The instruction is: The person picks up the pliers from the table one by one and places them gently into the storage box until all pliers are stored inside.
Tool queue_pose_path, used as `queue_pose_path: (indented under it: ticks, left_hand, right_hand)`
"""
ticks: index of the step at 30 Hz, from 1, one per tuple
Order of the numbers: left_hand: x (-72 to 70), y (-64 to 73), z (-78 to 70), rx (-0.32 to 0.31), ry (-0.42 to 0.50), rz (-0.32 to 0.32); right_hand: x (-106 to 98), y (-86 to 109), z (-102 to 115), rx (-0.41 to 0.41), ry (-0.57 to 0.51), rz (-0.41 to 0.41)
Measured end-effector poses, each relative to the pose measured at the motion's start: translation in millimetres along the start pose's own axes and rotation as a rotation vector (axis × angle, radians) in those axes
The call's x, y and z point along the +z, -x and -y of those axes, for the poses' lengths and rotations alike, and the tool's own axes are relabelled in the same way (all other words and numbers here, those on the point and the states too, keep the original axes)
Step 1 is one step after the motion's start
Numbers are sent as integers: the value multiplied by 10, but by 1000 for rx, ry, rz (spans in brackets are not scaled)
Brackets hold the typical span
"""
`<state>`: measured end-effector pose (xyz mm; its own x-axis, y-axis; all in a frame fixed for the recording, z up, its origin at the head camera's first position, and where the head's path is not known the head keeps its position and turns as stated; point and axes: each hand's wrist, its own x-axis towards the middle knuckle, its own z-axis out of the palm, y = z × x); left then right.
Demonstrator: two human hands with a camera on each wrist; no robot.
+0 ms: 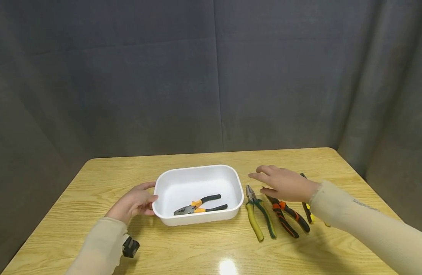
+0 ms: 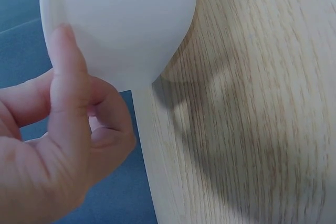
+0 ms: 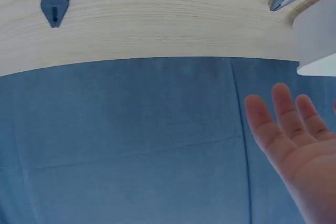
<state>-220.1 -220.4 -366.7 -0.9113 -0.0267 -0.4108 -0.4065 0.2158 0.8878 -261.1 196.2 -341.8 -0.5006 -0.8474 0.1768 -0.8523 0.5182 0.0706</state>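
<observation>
My left hand [image 1: 137, 202] holds the left end of a white plastic tray [image 1: 211, 218]; in the left wrist view the thumb [image 2: 65, 61] lies along the tray's wall with the fingers curled behind. Inside the tray is a pair of combination pliers [image 1: 197, 206] with orange and black handles. My right hand [image 1: 283, 184] hovers right of the tray, fingers extended and nothing held. Below and left of it lie pliers with yellow-green handles [image 1: 257, 214]. Pliers with red and black handles [image 1: 289, 217] have their jaws partly hidden by the hand.
Farther right, another yellow and black tool [image 1: 307, 212] is largely covered by the right forearm. Its dark head [image 3: 54, 6] shows in the right wrist view. The wooden table [image 1: 183, 248] ends at a dark grey curtain [image 1: 163, 95] behind.
</observation>
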Motion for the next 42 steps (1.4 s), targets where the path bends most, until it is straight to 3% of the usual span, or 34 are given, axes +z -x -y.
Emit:
queue_pose_path:
  ticks: [26,42]
  left_hand:
    - [-15,59,-14,7,2,13]
    - [37,45,-18,6,-17,1]
  right_hand:
    - [-74,450,-147,171,128,-46]
    - [-31,703,-84,477,156,-28]
